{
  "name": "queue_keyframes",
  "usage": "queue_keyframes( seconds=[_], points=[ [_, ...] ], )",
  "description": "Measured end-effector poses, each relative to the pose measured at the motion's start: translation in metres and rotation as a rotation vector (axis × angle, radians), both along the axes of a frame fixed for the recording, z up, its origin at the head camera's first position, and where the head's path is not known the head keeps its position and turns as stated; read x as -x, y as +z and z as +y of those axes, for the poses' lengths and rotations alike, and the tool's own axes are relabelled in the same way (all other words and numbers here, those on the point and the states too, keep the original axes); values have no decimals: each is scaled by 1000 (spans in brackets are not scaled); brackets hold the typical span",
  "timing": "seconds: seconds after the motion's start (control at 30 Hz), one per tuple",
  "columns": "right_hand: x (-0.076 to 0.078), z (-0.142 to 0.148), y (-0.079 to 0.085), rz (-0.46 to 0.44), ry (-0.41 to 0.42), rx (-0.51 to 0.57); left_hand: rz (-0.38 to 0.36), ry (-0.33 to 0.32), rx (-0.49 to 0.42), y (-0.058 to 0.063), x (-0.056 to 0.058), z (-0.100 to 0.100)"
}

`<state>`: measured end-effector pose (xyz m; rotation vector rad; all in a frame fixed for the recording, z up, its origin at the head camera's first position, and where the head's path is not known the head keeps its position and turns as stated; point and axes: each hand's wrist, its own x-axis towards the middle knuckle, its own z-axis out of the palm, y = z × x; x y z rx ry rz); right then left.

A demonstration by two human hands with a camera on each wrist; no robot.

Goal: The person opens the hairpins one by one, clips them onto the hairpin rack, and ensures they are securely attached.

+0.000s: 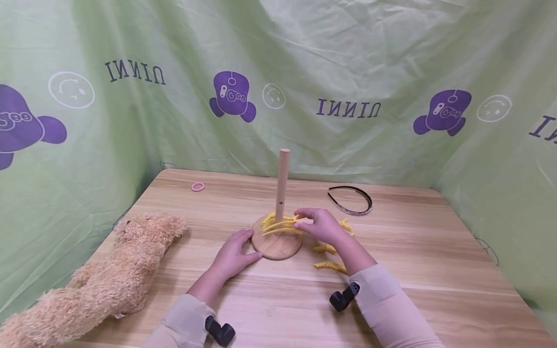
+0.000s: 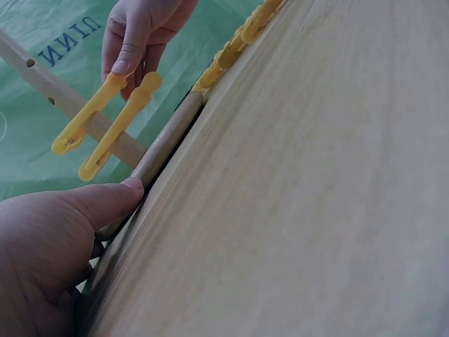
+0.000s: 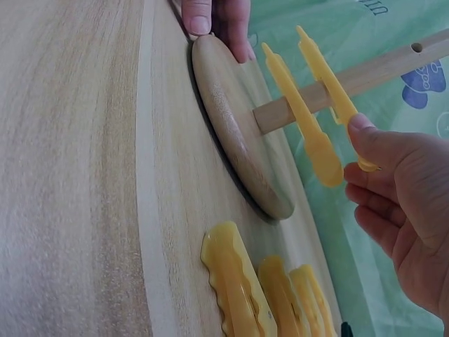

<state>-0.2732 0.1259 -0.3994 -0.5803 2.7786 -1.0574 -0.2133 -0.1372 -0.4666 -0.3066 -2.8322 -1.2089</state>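
Note:
A round wooden base (image 1: 278, 250) carries an upright wooden post (image 1: 282, 181) with small holes. My left hand (image 1: 232, 257) grips the base's left rim, its thumb (image 2: 116, 203) lying along the edge. On the right, my right hand (image 1: 321, 226) pinches a yellow plastic piece (image 3: 303, 116) between thumb and fingers. Two long, slim prongs of it cross the near side of the post, held above the base. Scalloped yellow plastic (image 1: 269, 220) shows behind the post's foot; whether it joins the held piece I cannot tell. More scalloped yellow pieces (image 3: 235, 281) lie right of the base, partly behind my right arm.
A fluffy tan plush toy (image 1: 126, 263) takes up the table's left side. At the back lie a pink ring (image 1: 197, 186) on the left and a black headband (image 1: 354, 211) on the right. Green printed cloth (image 1: 304, 63) encloses the wooden table (image 1: 435, 251).

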Motion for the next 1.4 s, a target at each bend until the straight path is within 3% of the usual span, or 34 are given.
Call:
queue_keyframes(
  seconds=[0.23,0.5,0.97,1.4],
  points=[
    [-2,3,0,-44,-11,40,12,-2,1,1,1,1],
    [-14,22,5,17,-22,57,2,-9,0,-1,1,1],
    [-57,81,-12,112,-99,68,0,-6,-3,0,-1,0],
    [-90,119,-27,152,-129,-33,-2,-10,1,0,0,0]
  ],
)
